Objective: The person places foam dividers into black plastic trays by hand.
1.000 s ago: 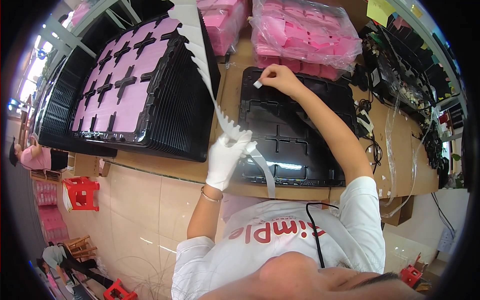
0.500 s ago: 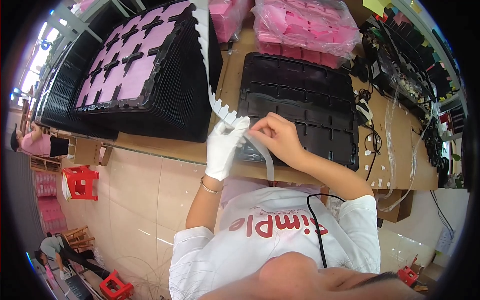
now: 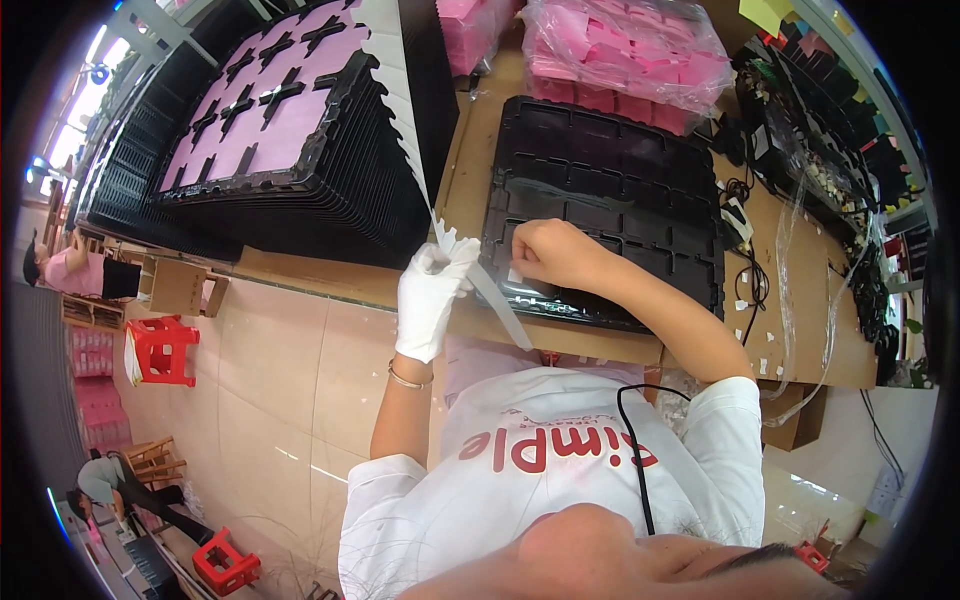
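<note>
Shirt lettering: large rounded red letters with a smaller line beside them on the white shirt (image 3: 490, 492), bent by folds; a black cord (image 3: 636, 450) runs over one end.
Paper notes: yellow paper (image 3: 765, 14) at the upper right, cut by the dark rim, its surface too small to read.
Hidden or cut off: the white strip (image 3: 388, 75) runs out at the top edge; the gloved fingers cover its middle. The wrapped pink bundle (image 3: 625, 50) shows through creased clear plastic. The tray stack (image 3: 375, 195), topped with pink sheets, is partly behind the strip.
Left grip: the white-gloved left hand (image 3: 428, 300) is closed on the strip, beside the black tray (image 3: 610, 180); the toothed length rises above the glove and a pale tail hangs past it toward the table (image 3: 800, 345) edge.
Right grip: the bare right hand (image 3: 560, 252) is over the tray's near left part, fingers curled together. A small white piece (image 3: 515, 275) shows at the fingertips; whether pinched or only touched, I cannot tell.
</note>
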A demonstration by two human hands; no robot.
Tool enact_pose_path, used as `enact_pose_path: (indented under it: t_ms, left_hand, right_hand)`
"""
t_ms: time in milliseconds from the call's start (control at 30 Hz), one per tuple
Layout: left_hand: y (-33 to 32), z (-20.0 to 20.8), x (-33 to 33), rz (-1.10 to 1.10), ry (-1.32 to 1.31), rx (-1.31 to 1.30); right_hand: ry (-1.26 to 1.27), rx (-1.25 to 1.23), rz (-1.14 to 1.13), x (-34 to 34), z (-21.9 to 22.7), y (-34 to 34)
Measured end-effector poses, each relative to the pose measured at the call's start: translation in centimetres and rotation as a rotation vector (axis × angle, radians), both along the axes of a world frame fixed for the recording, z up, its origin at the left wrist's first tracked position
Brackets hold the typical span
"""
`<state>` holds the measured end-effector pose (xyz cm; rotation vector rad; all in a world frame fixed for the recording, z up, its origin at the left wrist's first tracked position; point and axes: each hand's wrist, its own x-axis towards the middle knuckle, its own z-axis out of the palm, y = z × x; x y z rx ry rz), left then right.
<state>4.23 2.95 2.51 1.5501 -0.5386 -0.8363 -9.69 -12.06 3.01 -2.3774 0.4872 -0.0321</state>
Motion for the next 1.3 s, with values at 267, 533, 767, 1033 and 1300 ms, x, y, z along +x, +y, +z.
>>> enact_pose_path:
  t_ms: [267, 533, 767, 1033, 1300]
  left_hand:
    - [-0.1, -0.3, 0.0, -0.03, 0.017, -0.004]
    - [0.0, -0.3, 0.1, -0.002, 0.009, 0.01]
    - [-0.2, 0.9, -1.2, 0.002, 0.135, -0.064]
    - [-2.7, 1.8, -3.9, -0.014, 0.211, -0.224]
    - [-4.3, 1.0, -5.0, -0.03, 0.086, -0.259]
  right_hand:
    - [-0.034, 0.012, -0.116, -0.1, -0.6, 0.4]
    - [-0.137, 0.059, -0.017, -1.1, -0.9, 0.9]
    - [-0.534, 1.151, -0.313, -3.8, -0.5, 0.3]
    - [-0.457, 0.865, -0.498, -3.9, 0.4, 3.9]
    - [-0.546, 0.706, -0.525, -4.1, 0.0, 4.0]
